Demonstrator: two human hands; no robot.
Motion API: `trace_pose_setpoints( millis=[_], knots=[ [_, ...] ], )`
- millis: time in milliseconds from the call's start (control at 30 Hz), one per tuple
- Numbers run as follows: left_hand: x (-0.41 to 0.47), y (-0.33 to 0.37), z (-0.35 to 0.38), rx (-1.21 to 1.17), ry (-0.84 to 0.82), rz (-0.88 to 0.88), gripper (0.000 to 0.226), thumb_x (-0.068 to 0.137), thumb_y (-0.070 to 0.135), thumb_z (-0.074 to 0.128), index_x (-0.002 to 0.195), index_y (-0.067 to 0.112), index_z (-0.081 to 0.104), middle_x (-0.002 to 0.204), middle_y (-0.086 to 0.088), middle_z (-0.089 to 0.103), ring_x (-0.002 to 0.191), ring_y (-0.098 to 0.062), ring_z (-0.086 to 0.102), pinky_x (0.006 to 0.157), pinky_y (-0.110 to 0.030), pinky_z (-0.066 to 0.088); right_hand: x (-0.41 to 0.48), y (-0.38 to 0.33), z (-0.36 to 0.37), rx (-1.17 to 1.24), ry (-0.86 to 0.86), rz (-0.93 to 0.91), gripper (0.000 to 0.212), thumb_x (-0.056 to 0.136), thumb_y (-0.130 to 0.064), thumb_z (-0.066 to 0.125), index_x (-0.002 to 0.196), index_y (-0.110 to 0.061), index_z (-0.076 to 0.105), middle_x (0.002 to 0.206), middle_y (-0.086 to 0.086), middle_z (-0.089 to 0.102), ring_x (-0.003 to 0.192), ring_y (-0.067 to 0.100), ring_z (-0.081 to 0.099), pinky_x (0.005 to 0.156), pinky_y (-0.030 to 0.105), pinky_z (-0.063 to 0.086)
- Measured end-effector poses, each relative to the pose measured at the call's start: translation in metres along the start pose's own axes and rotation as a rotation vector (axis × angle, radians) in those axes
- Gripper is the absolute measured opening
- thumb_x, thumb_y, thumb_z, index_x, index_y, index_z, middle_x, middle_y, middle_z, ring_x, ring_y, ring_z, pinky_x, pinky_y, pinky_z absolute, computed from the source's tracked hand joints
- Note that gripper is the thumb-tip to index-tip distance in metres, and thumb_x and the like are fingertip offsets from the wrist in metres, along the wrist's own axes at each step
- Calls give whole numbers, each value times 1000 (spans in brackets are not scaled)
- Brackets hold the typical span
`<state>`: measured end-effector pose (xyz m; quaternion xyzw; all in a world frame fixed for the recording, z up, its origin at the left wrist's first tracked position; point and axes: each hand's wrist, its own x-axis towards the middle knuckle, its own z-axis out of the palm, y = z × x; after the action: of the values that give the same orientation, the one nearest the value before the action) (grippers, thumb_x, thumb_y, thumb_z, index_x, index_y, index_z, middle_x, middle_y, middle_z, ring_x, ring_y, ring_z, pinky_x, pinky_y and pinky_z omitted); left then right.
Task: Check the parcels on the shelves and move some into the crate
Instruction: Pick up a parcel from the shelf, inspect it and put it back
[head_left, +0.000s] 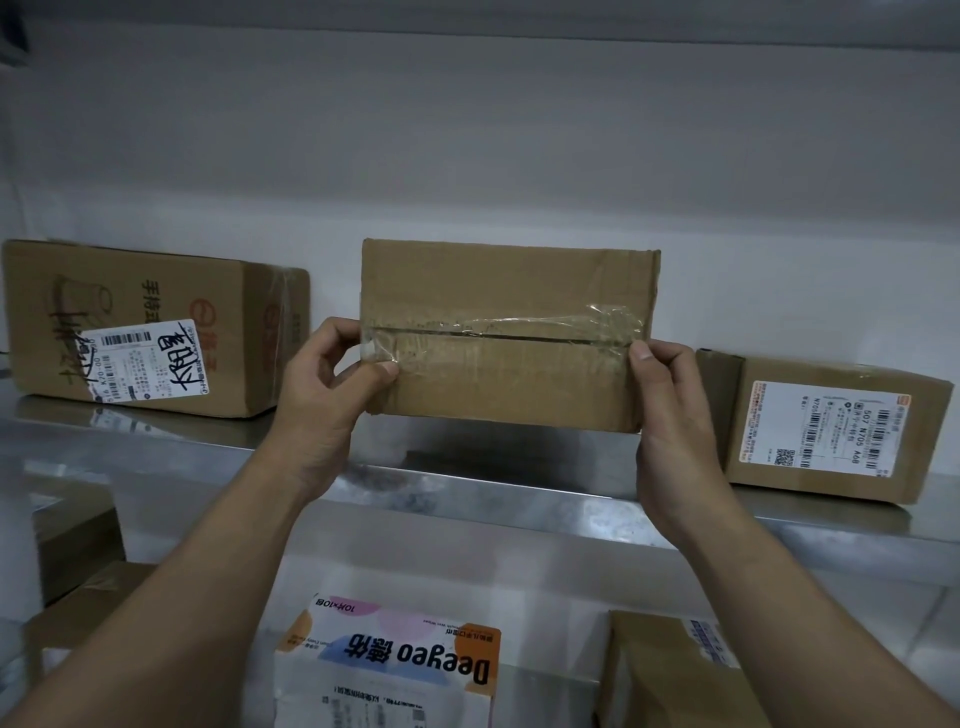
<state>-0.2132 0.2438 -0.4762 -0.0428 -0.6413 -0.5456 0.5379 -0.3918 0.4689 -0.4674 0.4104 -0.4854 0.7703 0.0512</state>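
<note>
A plain brown cardboard parcel (509, 332) with clear tape along its middle seam is held up just above the upper metal shelf (467, 488), its taped face towards me. My left hand (332, 384) grips its left end, thumb on the front and fingers curled round the edge. My right hand (670, 410) grips its right end the same way. No crate is in view.
On the upper shelf a larger box (156, 327) with a handwritten label stands at the left and a smaller labelled box (826, 431) at the right. Below lie a white Deeyeo box (389, 660), a brown parcel (670, 670) and more boxes (78, 551) at the left.
</note>
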Motion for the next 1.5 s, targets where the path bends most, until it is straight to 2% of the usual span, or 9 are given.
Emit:
trace_pose_setpoints(
  millis=[200, 333, 467, 533, 800, 933, 1067, 1267, 1500],
  knots=[
    [1, 8, 1, -180, 78, -74, 39, 112, 15, 38, 89, 23, 69, 104, -5, 72, 91, -18, 65, 74, -36, 48, -1, -4, 1, 40, -17, 17, 29, 96, -48, 64, 117, -28, 63, 118, -8, 68, 104, 3, 62, 88, 23, 47],
    [2, 7, 5, -141, 80, -41, 5, 91, 26, 79, 89, 29, 75, 99, -1, 75, 84, -14, 70, 64, -25, 55, -1, -7, 1, 83, -7, 15, 44, 81, -53, 69, 119, -30, 64, 121, -6, 71, 109, 7, 64, 92, 29, 48],
    [6, 10, 2, -125, 68, -146, 114, 43, 63, 101, 143, 29, 58, 134, -3, 71, 126, -24, 66, 100, -47, 56, -3, -9, 0, 118, -56, 18, 51, 84, -30, 82, 130, -20, 61, 121, -5, 76, 113, 10, 71, 88, 21, 56],
    [3, 15, 1, -89, -83, -202, 132, 41, 73, 96, 154, 25, 47, 143, -10, 66, 132, -32, 63, 108, -59, 51, -5, -11, 2, 81, -74, 26, 57, 83, -31, 88, 132, -18, 63, 122, -2, 77, 116, 14, 72, 88, 22, 58],
    [0, 13, -6, -428, -106, -261, 36, 92, 41, 57, 117, 25, 78, 124, -3, 71, 127, -27, 57, 96, -40, 56, -4, -7, 4, -123, 117, -37, 58, 85, -39, 83, 138, -46, 59, 135, -3, 62, 125, 11, 61, 86, 18, 58],
    [-4, 16, 1, -246, -164, -201, 17, 85, 25, 76, 99, 20, 85, 105, -3, 81, 98, -17, 76, 84, -35, 64, -8, -11, 8, -199, 74, -45, 21, 88, -40, 83, 108, -35, 81, 123, 3, 73, 115, 31, 67, 101, 55, 58],
    [-7, 14, 8, -146, -174, -49, 27, 72, 22, 80, 97, 27, 87, 110, 0, 81, 100, -17, 77, 79, -29, 63, -18, -31, 16, 1, -98, 152, 34, 40, -47, 69, 66, -27, 80, 76, -3, 73, 88, 30, 64, 89, 49, 55],
    [-4, 8, 5, -90, -214, 2, 38, 85, 7, 73, 122, 15, 78, 133, -7, 73, 118, -24, 72, 88, -30, 61, -16, -29, 15, -21, -114, 185, 47, 39, -49, 65, 77, -22, 75, 83, 1, 75, 96, 34, 68, 102, 70, 52],
    [-5, 9, 6, -93, -209, -32, 36, 86, 9, 71, 122, 13, 77, 127, -8, 76, 117, -23, 73, 88, -30, 61, -18, -30, 18, -6, -76, 201, 48, 35, -50, 62, 73, -25, 75, 95, 6, 72, 99, 34, 66, 101, 61, 55]
  ],
)
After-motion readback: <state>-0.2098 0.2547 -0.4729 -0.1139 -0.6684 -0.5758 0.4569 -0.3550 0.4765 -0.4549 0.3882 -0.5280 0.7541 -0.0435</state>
